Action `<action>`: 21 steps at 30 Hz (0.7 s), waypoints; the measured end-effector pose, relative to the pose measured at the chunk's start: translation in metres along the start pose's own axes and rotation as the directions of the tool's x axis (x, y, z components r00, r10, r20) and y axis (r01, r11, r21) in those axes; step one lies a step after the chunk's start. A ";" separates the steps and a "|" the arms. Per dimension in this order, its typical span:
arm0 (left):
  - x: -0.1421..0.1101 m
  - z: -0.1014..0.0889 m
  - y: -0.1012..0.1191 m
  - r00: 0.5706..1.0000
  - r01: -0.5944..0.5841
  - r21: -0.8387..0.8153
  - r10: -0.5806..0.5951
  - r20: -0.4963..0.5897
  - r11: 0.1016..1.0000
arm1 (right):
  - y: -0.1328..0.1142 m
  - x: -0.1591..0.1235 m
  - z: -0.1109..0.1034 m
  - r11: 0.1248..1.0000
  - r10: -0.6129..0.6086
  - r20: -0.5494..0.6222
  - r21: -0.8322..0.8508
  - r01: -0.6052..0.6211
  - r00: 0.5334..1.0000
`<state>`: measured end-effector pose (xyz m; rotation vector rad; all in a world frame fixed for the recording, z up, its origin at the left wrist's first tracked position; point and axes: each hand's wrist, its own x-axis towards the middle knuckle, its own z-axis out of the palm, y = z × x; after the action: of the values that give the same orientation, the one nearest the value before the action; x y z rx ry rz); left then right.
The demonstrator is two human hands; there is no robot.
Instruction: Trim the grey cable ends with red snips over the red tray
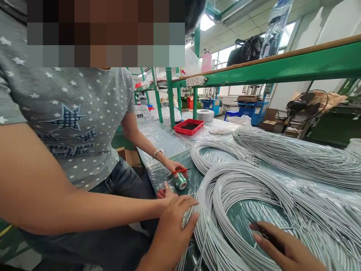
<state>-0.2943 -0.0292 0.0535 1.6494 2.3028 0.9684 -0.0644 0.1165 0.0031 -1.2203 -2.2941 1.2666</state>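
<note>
My left hand [176, 229] lies against the near left edge of a large coil of grey cables [207, 203], its fingers stretched and the thumb apart. Above the coil's inner ring, my right hand [284, 246] is closed around a small dark pointed tool [263, 232]; its exact kind is hard to make out. A co-worker's hand [179, 167] at the far side holds a green roll of film [180, 181] and a thin red tool [180, 171]. The co-worker's other hand [167, 192] is just beyond my left hand, partly hidden by it.
A smaller cable coil [210, 148] and a long cable bundle [304, 158] lie behind on the plastic-covered table [160, 137]. A red tray [188, 127] stands farther back. A green shelf beam [282, 66] crosses above. The co-worker's forearm [113, 205] reaches across at left.
</note>
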 end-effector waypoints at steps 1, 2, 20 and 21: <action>0.007 -0.012 0.001 0.999 -0.002 0.071 -0.002 0.054 0.997 | -0.024 0.007 0.008 0.999 -0.024 0.023 0.043 0.023 0.999; 0.014 -0.024 0.003 0.995 -0.009 0.144 -0.006 0.103 0.990 | -0.045 0.014 0.016 0.997 -0.039 0.059 0.064 0.035 0.997; 0.057 -0.077 -0.032 0.945 0.189 0.700 -0.321 0.061 0.688 | -0.098 0.105 0.060 0.969 -0.170 0.218 0.213 0.123 0.961; 0.057 -0.074 -0.031 0.949 0.215 0.681 -0.313 0.021 0.700 | -0.110 0.108 0.077 0.945 -0.161 0.255 0.318 0.074 0.953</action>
<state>-0.3759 -0.0152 0.1071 1.4214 2.8704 -0.0881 -0.2347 0.1251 0.0270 -0.8298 -2.1968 1.7623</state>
